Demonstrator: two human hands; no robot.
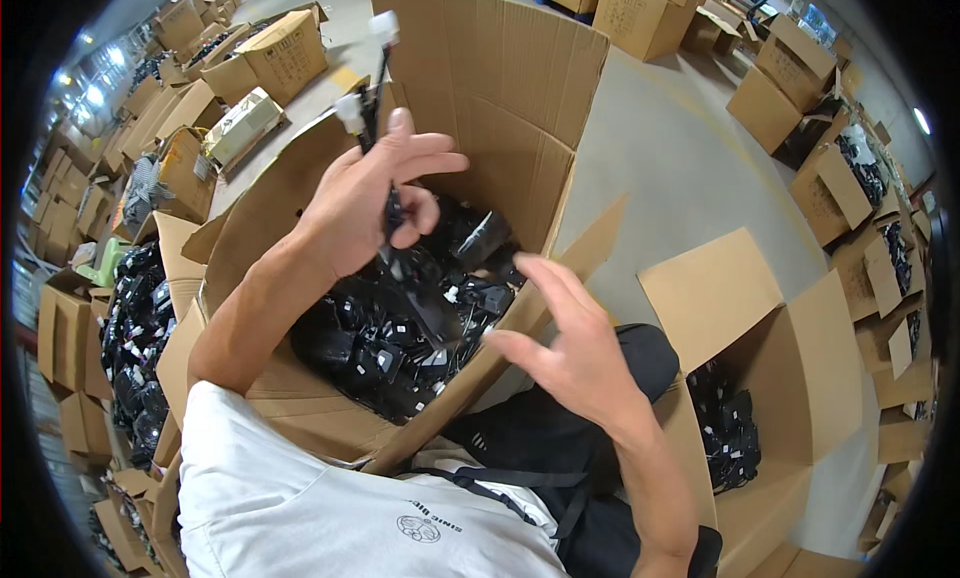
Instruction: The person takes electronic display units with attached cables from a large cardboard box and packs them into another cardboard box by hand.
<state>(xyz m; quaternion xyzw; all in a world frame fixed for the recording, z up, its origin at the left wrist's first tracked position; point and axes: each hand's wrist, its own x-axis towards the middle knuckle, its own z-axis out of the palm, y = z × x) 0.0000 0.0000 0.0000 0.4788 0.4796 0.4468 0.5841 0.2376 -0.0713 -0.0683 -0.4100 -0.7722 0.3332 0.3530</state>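
Note:
My left hand is over the large open cardboard box, its lower fingers curled round a black cable. White plugs top the cable's upper ends. Below the hand, a flat blurred black piece seems to hang from the same cable, though I cannot tell for sure. My right hand hovers by the box's near right edge, thumb and fingers apart, with nothing in it. Inside the box lies a heap of black plastic parts with wires and small white plugs.
A smaller open box with black parts stands to my right. At left, another box holds a pile of black parts. Stacked cartons and a pale green stool stand around the grey floor.

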